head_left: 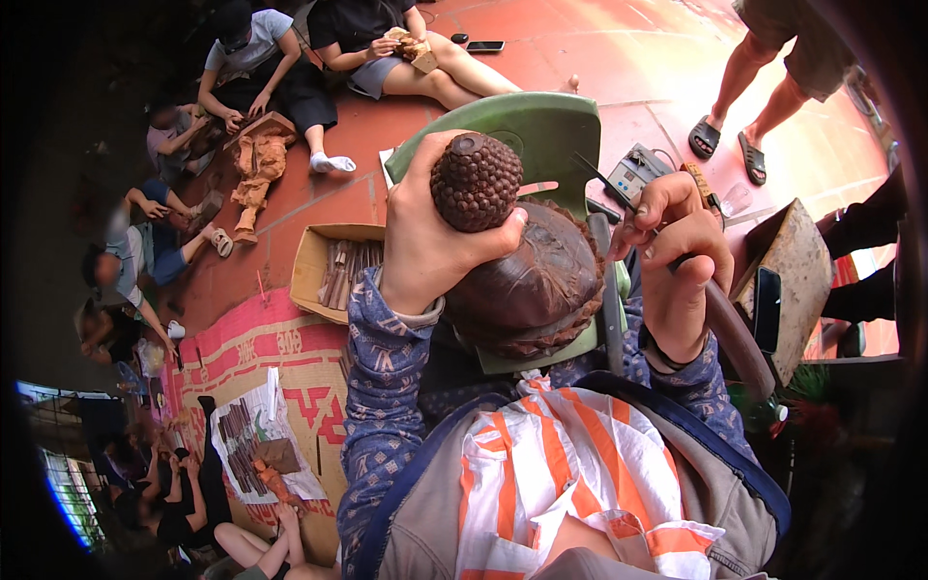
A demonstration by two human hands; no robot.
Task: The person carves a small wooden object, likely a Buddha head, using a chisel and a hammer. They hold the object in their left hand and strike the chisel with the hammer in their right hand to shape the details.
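A dark brown carved wooden statue (532, 280) rests on a green plastic chair (556, 121) in front of me. Its rounded head (478, 184) is covered in small knobbly curls. My left hand (430, 222) is wrapped round that head, thumb on the near right side and fingers behind it. In my right hand (681, 246), to the right of the statue, is a carving chisel (732, 333) with a long brown handle. The fingers pinch its thin dark shaft, and the tip points up and left, apart from the curls.
A cardboard box (307, 280) of chisels stands at left, near more tools on white paper (237, 445) over a patterned mat. Behind the chair lies a small grey control box (638, 172). A wooden stool (793, 280) bears a phone. Several people sit at left, one with an orange-brown carving (256, 179).
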